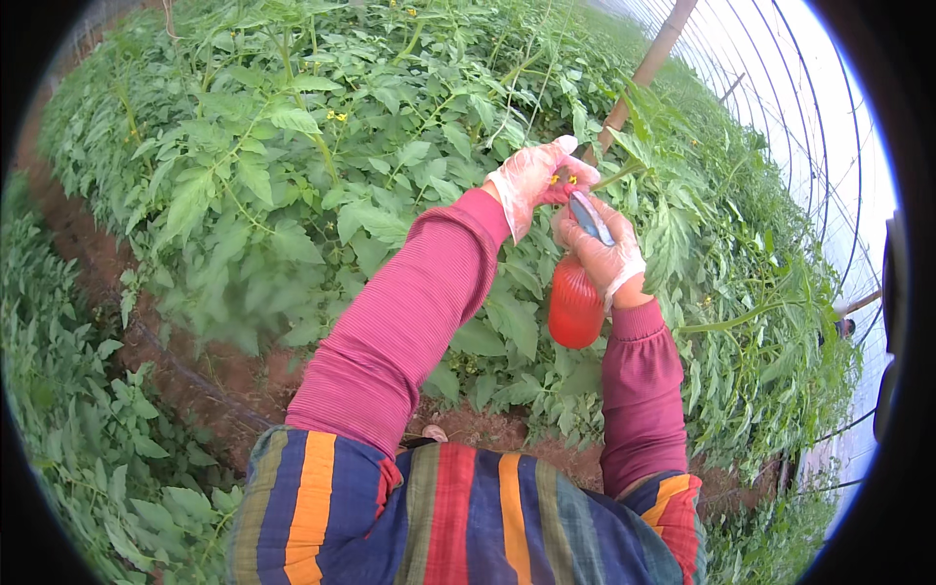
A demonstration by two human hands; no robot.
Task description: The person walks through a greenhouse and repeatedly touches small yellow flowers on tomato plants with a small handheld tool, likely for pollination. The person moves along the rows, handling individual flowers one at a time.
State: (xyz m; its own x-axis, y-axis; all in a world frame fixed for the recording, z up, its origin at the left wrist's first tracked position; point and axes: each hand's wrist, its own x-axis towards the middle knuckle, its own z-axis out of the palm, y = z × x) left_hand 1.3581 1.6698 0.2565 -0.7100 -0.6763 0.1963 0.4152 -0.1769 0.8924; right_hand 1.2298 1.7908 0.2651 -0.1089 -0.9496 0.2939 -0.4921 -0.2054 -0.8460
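My right hand (613, 241), in a clear thin glove, grips a spray bottle by its neck and trigger head. The bottle's ribbed red body (575, 303) hangs below my palm, and its grey-blue spray head (589, 218) tilts up towards my left hand. Also gloved, my left hand (537, 179) curls its fingers around small yellow tomato flowers (563, 179), close in front of the nozzle. Its fingers hide the flower stem. A tomato plant's thick green stem (618, 174) runs just right of both hands.
Dense tomato plants (395, 153) surround my hands, with strings (515, 95) hanging among them. A wooden pole (643, 73) slants behind. Reddish soil (175, 322) forms a path at left, where a dark hose (197, 376) lies. Greenhouse hoops (819, 117) and plastic film curve along the right.
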